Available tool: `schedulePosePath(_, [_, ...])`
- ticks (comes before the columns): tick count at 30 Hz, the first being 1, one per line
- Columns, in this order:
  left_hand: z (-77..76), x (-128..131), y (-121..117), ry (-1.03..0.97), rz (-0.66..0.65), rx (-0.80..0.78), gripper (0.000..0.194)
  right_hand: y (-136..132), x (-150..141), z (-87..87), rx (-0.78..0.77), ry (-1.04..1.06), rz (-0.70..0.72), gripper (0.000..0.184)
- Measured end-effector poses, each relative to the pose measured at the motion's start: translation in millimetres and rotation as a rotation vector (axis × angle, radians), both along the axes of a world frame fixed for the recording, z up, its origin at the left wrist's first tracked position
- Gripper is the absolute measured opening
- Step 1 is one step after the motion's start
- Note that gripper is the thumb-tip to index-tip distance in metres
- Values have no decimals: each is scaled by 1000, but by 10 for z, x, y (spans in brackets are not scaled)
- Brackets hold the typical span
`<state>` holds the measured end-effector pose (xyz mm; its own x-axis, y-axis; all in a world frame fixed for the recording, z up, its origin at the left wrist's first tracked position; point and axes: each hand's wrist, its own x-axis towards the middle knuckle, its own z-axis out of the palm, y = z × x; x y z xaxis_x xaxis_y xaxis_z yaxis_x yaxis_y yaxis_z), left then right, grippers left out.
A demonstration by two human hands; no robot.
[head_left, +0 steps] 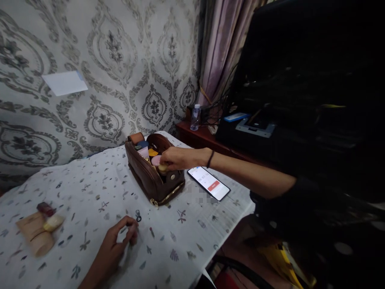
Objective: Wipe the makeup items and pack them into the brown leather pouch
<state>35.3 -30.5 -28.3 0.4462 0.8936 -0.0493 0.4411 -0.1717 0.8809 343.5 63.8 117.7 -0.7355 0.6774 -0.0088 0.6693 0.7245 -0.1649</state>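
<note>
My right hand [174, 157] reaches into an unzipped brown toiletry bag [141, 176]. Its fingers are closed at the top of a small yellowish round container [163, 168], partly hidden beneath them. Close by in the bag are a pink round item [156, 160], a pale pink tube [144, 152] and a dark blue lid [142, 143]. My left hand [122, 237] rests above the patterned cloth in front of the bag, fingers loosely bent, thumb apart, nothing held. Off to its left lie a beige tube [34, 230], a dark red small item [46, 209] and a pale yellow piece [54, 222].
A phone [210, 184] with a lit timer screen lies right of the bag, under my right forearm. The white patterned cloth [99, 180] covers the surface. A clear bottle [195, 118] stands on a reddish wooden ledge behind. A large dark object [300, 72] rises at the right.
</note>
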Motion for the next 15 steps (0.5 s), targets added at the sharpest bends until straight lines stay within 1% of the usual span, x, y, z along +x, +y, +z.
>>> schedulePosePath(2, [-9,-1,5,2,5,-5,45,-5,-36,4,-30,19,12,26])
schedulePosePath(3, [-11,-1,7,6,4,-7,45,-5,-51,6,-43,41,11,23])
schedulePosePath(6, [-6,5,12,22,9,-2,46,5,-82,-13,-87,108,-2,8])
schedulePosePath(9, [7,15,14,39,17,-14,47,21,-88,-60,-116,155,3,16])
schedulePosePath(12, [3,17,16,33,21,-35,47,33,-81,-92,-120,179,11,15])
schedulePosePath(15, [-26,-1,19,29,16,-36,45,30,-71,-85,-123,175,10,17])
